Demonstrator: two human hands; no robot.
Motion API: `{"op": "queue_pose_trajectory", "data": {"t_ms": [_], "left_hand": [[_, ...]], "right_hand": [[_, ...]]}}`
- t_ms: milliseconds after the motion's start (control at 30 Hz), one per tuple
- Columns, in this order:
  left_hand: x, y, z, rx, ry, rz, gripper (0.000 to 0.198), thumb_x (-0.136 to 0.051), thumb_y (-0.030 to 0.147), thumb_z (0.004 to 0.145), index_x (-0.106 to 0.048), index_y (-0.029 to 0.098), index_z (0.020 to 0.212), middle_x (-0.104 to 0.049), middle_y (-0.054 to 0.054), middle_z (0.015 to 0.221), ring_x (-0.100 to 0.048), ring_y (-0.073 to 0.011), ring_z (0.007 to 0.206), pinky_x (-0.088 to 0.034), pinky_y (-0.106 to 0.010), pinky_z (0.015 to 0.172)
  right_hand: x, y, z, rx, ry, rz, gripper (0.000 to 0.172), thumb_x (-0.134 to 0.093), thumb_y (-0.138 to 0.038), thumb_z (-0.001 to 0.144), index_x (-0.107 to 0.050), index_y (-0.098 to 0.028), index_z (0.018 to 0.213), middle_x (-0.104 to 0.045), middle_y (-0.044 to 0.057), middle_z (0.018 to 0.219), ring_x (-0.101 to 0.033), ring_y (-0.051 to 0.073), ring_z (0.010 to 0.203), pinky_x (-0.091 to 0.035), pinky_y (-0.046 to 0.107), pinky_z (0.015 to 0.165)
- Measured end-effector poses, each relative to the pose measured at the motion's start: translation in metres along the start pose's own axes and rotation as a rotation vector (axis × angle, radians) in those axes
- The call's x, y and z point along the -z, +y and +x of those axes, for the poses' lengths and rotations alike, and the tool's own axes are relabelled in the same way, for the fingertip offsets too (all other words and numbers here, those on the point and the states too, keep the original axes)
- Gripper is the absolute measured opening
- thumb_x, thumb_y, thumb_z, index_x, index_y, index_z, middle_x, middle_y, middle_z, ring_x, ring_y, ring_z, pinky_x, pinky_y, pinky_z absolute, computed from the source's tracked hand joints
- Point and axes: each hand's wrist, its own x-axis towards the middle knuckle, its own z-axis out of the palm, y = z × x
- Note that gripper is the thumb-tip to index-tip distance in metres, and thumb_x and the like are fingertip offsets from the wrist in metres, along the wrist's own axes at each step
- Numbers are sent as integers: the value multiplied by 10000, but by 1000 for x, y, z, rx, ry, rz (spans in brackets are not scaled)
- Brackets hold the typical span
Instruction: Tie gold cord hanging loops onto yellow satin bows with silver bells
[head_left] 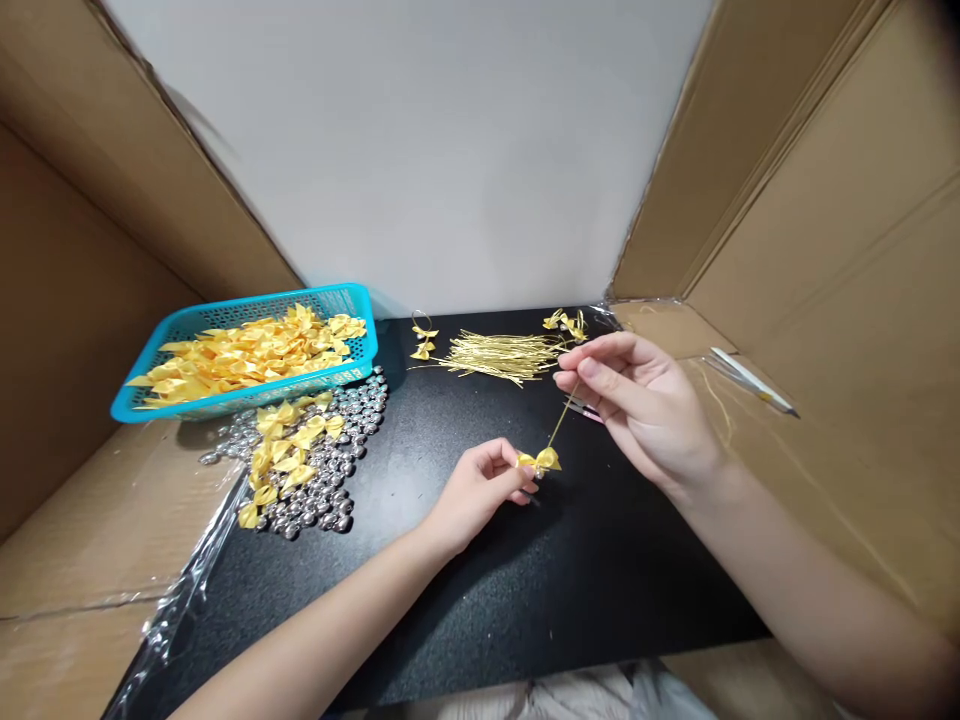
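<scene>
Between the fingertips of my left hand is a yellow ribbon bow, held low over the black tabletop. A thin gold cord runs up from the bow to my right hand. The thumb and fingers of that hand pinch the cord's upper end, which they hide. Something small and shiny shows at the bow beside my left fingertips, too small to make out. Behind my hands lies a bundle of cut gold cords. Partly hidden beneath my right hand is a pink-handled tool.
On the left stands a blue basket heaped with yellow bows. Silvery bells or beads and loose bows spread before it. Bows with cord loops lie at the back. A pen-like tool rests right. Cardboard walls flank the table.
</scene>
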Motion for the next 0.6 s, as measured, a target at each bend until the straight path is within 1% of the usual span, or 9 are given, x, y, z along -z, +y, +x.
{"op": "queue_pose_trajectory", "data": {"t_ms": [100, 167, 233, 300, 400, 467, 600], "left_hand": [[-1, -2, 3, 0, -3, -14, 329, -814, 289, 660, -509, 168, 637, -670, -10, 680, -649, -129, 631, -506, -227, 587], [-1, -3, 5, 7, -9, -22, 323, -793, 286, 678, -489, 177, 666, -671, -8, 671, -653, -129, 611, -509, -228, 580], [-1, -4, 5, 8, -27, -28, 272, -766, 276, 707, -512, 181, 733, -677, -5, 680, -659, -133, 609, -517, -232, 583], [-1, -3, 5, 8, -62, -33, 212, -732, 261, 741, -564, 181, 842, -698, -14, 735, -670, -141, 634, -529, -243, 595], [-1, -3, 3, 27, -126, -34, 218, -689, 266, 782, -625, 176, 969, -720, -38, 803, -686, -153, 670, -540, -263, 627], [0, -3, 2, 45, -173, -25, 236, -694, 270, 783, -656, 163, 990, -722, -49, 808, -691, -158, 687, -537, -266, 652], [2, -6, 2, 22, -278, 5, 309, -792, 204, 704, -670, 165, 985, -709, -29, 794, -667, -132, 702, -519, -260, 718]], "right_hand": [[2, 3, 1, -9, -2, -12, 185, -850, -304, 676, -692, -256, 760, -755, -52, 802, -732, 112, 739, -622, 305, 836], [2, 3, 0, -16, -7, -10, 184, -849, -299, 676, -691, -254, 760, -754, -51, 792, -730, 113, 715, -629, 301, 806], [2, 2, -2, -21, -20, -3, 171, -844, -284, 684, -694, -250, 758, -755, -49, 781, -726, 112, 693, -631, 289, 771], [1, 1, -3, -26, -44, 7, 147, -832, -265, 701, -701, -247, 764, -758, -48, 779, -725, 105, 683, -628, 263, 746], [-1, 2, -4, -32, -64, 24, 138, -826, -260, 711, -701, -249, 768, -758, -53, 772, -728, 103, 682, -628, 246, 728], [-1, 3, -3, -35, -58, 17, 155, -833, -277, 702, -695, -250, 768, -757, -53, 770, -731, 112, 688, -634, 266, 735], [1, 6, -2, -35, -39, -11, 187, -839, -301, 693, -684, -246, 781, -754, -51, 781, -732, 119, 694, -638, 293, 757]]}}
